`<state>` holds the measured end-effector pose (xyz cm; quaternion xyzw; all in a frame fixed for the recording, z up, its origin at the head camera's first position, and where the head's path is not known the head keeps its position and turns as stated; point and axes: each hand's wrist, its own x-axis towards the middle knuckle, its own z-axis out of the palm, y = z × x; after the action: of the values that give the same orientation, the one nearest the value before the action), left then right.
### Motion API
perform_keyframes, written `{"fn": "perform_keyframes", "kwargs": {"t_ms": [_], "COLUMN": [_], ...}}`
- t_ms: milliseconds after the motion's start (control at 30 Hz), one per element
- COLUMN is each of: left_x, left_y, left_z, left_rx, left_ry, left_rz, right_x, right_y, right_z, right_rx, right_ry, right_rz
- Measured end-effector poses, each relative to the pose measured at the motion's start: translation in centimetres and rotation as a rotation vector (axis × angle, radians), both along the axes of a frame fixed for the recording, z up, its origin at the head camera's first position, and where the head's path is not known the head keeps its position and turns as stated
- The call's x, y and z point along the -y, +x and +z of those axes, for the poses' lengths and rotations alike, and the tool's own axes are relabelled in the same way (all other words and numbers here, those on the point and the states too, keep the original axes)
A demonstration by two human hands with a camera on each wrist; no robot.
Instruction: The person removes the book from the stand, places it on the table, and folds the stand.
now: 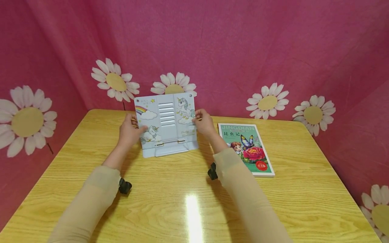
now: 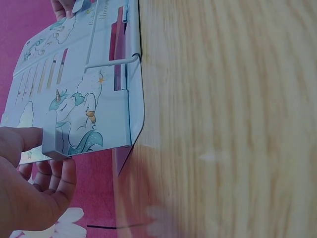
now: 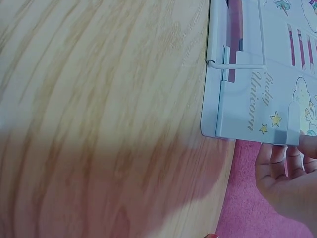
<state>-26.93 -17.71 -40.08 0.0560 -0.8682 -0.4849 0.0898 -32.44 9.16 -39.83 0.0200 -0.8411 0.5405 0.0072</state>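
A white metal book stand point(image 1: 167, 132) printed with unicorns, clouds and a rainbow stands propped up on the table, tilted back. Several slots run down its middle, and a white wire page holder point(image 2: 111, 63) sits along its lower front. My left hand point(image 1: 127, 132) grips the stand's left edge, thumb in front beside a small grey side tab point(image 2: 52, 141), other fingers curled behind. On the opposite edge my right hand point(image 1: 205, 124) pinches the stand by a similar tab point(image 3: 293, 124), its fingertips partly hidden behind the panel.
To the right of the stand lies a green-covered book point(image 1: 247, 148) with a butterfly and a red flower, partly covered by my right forearm. A pink curtain point(image 1: 212, 44) with white daisies hangs behind the wooden table point(image 1: 158, 195).
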Motion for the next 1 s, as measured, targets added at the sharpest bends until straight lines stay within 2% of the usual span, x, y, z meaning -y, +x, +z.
{"fn": "perform_keyframes", "kwargs": {"t_ms": [333, 500, 633, 1000], "left_x": [-0.7, -0.9, -1.0, -1.7], "left_y": [0.7, 1.0, 1.2, 2.5], "left_z": [0.2, 0.0, -0.3, 0.0], "left_rx": [0.02, -0.004, -0.032, -0.031], "left_ry": [-0.019, -0.02, -0.018, -0.063], "left_rz": [-0.003, -0.012, -0.038, -0.121], "right_x": [-0.9, -1.1, -1.4, -2.6], "right_y": [0.2, 0.3, 0.4, 0.5], "right_z": [0.1, 0.2, 0.2, 0.0], "right_rx": [0.004, 0.008, 0.003, -0.031], "right_ry": [-0.002, -0.004, -0.004, 0.003], "right_rz": [0.018, 0.016, 0.019, 0.016]}}
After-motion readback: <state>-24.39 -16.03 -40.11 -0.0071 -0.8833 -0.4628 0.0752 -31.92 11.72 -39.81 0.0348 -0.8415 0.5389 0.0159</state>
